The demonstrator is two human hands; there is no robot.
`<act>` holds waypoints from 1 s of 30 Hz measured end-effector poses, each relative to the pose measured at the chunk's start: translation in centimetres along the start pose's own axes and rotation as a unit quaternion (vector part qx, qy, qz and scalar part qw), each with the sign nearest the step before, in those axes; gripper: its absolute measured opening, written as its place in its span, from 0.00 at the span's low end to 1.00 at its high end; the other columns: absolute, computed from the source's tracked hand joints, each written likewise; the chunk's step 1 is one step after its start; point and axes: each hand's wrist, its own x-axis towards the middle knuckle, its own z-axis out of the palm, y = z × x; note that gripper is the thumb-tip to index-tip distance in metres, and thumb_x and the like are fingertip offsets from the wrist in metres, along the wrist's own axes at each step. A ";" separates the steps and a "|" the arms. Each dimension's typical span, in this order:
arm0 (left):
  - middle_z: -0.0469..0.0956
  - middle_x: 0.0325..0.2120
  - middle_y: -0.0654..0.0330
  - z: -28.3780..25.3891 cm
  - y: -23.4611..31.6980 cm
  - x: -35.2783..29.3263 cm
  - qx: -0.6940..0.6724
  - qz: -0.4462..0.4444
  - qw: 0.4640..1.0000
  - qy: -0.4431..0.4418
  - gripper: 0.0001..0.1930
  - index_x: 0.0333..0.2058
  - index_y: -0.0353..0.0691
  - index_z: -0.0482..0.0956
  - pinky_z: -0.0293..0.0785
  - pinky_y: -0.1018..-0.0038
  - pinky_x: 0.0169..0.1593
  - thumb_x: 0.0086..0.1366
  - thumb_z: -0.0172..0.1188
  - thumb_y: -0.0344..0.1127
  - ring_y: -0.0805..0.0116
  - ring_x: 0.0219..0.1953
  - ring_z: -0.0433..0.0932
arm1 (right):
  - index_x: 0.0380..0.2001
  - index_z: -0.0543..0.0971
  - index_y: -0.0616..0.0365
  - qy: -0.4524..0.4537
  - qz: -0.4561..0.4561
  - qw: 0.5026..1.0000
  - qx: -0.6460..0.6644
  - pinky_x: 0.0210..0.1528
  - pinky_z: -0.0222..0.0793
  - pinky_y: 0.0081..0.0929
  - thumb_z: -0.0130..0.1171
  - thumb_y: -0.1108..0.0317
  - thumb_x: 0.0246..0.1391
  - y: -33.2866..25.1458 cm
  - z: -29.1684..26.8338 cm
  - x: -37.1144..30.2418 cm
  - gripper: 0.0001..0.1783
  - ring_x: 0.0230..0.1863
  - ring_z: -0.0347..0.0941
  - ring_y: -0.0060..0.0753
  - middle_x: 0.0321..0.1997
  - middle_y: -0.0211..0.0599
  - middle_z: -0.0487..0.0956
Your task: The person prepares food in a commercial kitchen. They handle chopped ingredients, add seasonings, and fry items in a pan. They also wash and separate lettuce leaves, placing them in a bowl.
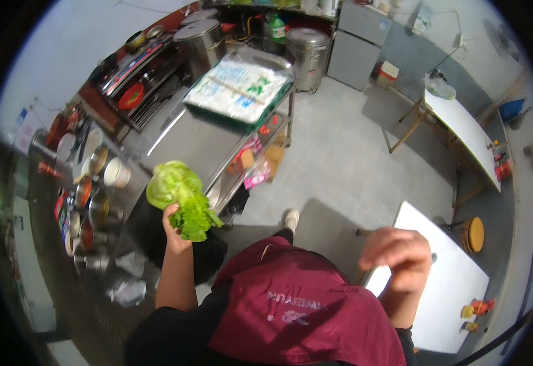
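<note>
A head of green lettuce (181, 198) is held up in the left hand (174, 230), the fingers wrapped around its lower, leafier end so that the pale rounded top stands above the hand. The right hand (397, 255) is curled loosely with its knuckles up, and nothing is seen inside it; whether something small is gripped cannot be told. It hangs over the near corner of a white table (443, 293), well apart from the lettuce.

Just beyond the left hand a steel worktable (196, 143) is seen, with a green tray (237, 91) of wrapped white packets at its far end. To the left of that hand, metal bowls and pots (99, 195) are crowded on a dark counter. Two large steel stockpots (308, 55) stand further off, behind the tray. Below both hands a dark red apron (303, 305) is worn, and a white shoe (291, 218) shows on the grey floor between them.
</note>
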 end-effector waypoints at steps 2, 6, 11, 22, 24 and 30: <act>0.73 0.54 0.47 0.9 -1.1 9.2 -0.035 0.003 0.999 -0.029 0.35 0.62 0.36 0.65 0.76 0.54 0.55 0.55 0.57 0.42 0.51 0.55 0.74 | 0.42 0.81 0.67 0.126 0.111 0.981 -0.101 0.45 0.75 0.33 0.63 0.70 0.54 3.0 -6.7 1.2 0.14 0.40 0.80 0.39 0.40 0.46 0.83; 0.73 0.53 0.44 8.4 -7.7 28.9 -0.050 -0.037 0.994 -0.093 0.38 0.62 0.36 0.64 0.76 0.52 0.55 0.52 0.61 0.42 0.49 0.56 0.74 | 0.44 0.80 0.66 0.367 0.256 0.878 -0.168 0.51 0.72 0.30 0.59 0.74 0.57 5.4 -20.0 4.0 0.12 0.42 0.78 0.30 0.39 0.40 0.83; 0.75 0.52 0.53 21.8 -18.9 47.2 -0.010 -0.254 0.941 -0.222 0.37 0.61 0.39 0.65 0.79 0.61 0.53 0.52 0.68 0.36 0.57 0.51 0.77 | 0.45 0.78 0.64 0.479 0.238 0.824 -0.186 0.47 0.71 0.28 0.55 0.71 0.62 5.7 -34.9 5.2 0.11 0.39 0.77 0.29 0.38 0.39 0.81; 0.76 0.49 0.45 15.8 -19.8 79.8 -0.017 0.034 0.988 -0.150 0.35 0.60 0.30 0.64 0.77 0.53 0.53 0.56 0.60 0.43 0.50 0.49 0.78 | 0.41 0.78 0.63 0.368 0.360 0.830 -0.214 0.43 0.68 0.19 0.57 0.66 0.61 25.8 -75.2 29.4 0.11 0.37 0.73 0.21 0.36 0.32 0.80; 0.76 0.48 0.45 11.4 -15.3 81.2 -0.067 0.154 0.986 -0.001 0.36 0.59 0.31 0.65 0.79 0.51 0.48 0.54 0.62 0.45 0.48 0.47 0.79 | 0.43 0.78 0.63 0.248 0.393 0.858 -0.220 0.46 0.68 0.20 0.59 0.67 0.60 30.9 -78.8 38.6 0.12 0.40 0.74 0.22 0.38 0.32 0.80; 0.67 0.59 0.44 7.5 -6.4 75.0 -0.020 0.473 0.878 0.064 0.44 0.66 0.35 0.55 0.74 0.53 0.53 0.53 0.64 0.41 0.48 0.53 0.74 | 0.52 0.76 0.62 -0.186 0.334 0.905 -0.188 0.52 0.71 0.27 0.64 0.69 0.57 45.4 -80.1 60.1 0.20 0.46 0.76 0.28 0.44 0.36 0.80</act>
